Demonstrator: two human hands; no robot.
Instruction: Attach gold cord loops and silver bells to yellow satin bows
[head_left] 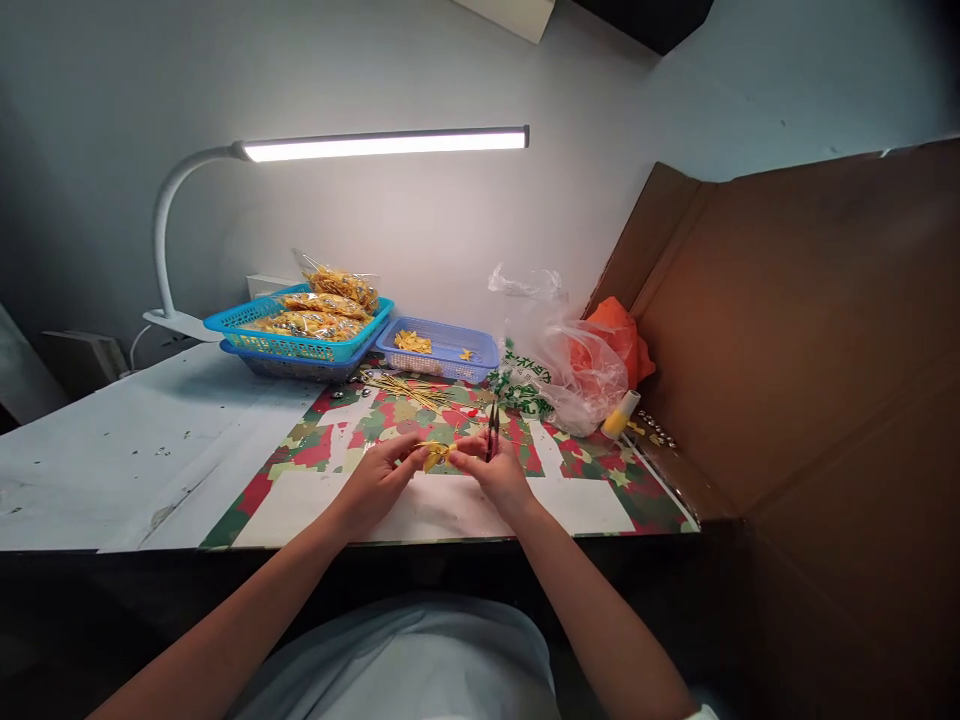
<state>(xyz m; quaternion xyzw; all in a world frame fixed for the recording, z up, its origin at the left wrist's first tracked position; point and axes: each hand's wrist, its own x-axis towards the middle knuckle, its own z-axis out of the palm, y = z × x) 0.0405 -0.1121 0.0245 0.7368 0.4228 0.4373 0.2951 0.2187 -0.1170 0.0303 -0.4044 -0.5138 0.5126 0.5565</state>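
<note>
Over the near part of the table, my left hand [381,482] is closed, its thumb and fingertips pinching a small yellow ribbon piece [435,457]. My right hand [504,480] pinches the other end of that piece between thumb and forefinger. Dark tweezers [493,425] also sit in the right hand, tips pointing up and away from me. The ribbon looks folded or bow-like, but the fingers cover part of it. Just beyond the hands lies a bundle of thin gold twist ties [412,392] on the patterned paper [307,450].
At the back left, a blue basket [300,345] holds bags of gold pieces. A purple basket [472,370] with loose yellow pieces stands beside it. Plastic bags [555,360], a glue bottle [621,415] and a tall cardboard wall [810,330] are at right. A lamp [386,145] hangs overhead.
</note>
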